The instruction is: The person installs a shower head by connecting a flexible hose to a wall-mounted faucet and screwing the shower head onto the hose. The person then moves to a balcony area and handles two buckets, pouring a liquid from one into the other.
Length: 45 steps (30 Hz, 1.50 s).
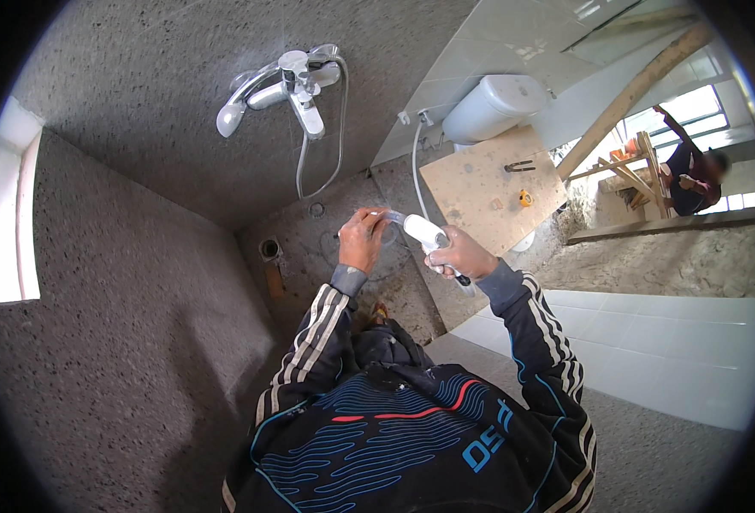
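Two hands, both clamped: right hand (pixel 467 255) closed round one white gun-shaped piece (pixel 423 231), left hand (pixel 362 244) pinching one curved pale tube (pixel 396 218) at its front; piece lies between hands. Left of and beyond left hand, two round floor openings (pixel 269 249). Ahead of right hand, one wooden board (pixel 471 184) bearing one pair of pliers (pixel 518 167), one small yellow item (pixel 525 198); one white hose (pixel 415 162) beside board. Past board, one white toilet tank (pixel 501 98). Beyond left hand, one wall mixer tap (pixel 294 81), one shower head (pixel 230 118). Farthest, well right of right hand, one other person (pixel 689 175)
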{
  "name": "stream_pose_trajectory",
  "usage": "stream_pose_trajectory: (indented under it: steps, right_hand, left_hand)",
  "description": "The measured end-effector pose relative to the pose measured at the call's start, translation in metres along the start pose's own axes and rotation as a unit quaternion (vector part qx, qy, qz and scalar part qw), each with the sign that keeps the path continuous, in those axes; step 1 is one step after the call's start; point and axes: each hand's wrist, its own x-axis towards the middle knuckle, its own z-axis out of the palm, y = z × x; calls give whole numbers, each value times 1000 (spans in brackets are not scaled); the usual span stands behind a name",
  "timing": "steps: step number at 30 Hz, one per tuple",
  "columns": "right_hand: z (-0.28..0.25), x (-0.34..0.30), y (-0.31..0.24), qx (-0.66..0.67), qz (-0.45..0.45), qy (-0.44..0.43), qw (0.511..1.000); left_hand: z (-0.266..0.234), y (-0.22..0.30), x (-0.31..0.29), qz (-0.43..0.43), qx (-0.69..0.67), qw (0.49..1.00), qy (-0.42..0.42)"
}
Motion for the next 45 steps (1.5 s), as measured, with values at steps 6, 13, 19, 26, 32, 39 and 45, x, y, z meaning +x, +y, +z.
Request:
stream_pose_trajectory:
  steps: [6,13,19,26,32,39,45]
  right_hand:
    - [-2,2,5,3,5,-2,1000]
    - [-5,3,8,12,3,-3,1000]
    - [-7,5,11,-9,-9,4,1000]
    - [-5,2,9,3,-5,4,1000]
    - [-5,0,7,12,1,7,1000]
    - [-5,-1,7,17,-1,14,1000]
    - [-5,1,8,12,-6,12,1000]
  left_hand:
    - [3,-4,-1,19,11,1000,6]
    - [3,-3,-1,23,13,1000,-1]
    - [5,-3,-1,20,25,999,-6]
    - [6,0,0,24,14,1000,-2]
    - [9,0,2,28,10,1000,-1]
    - [11,-3,1,27,1,1000,-4]
    - [9,0,3,32,11,999,-5]
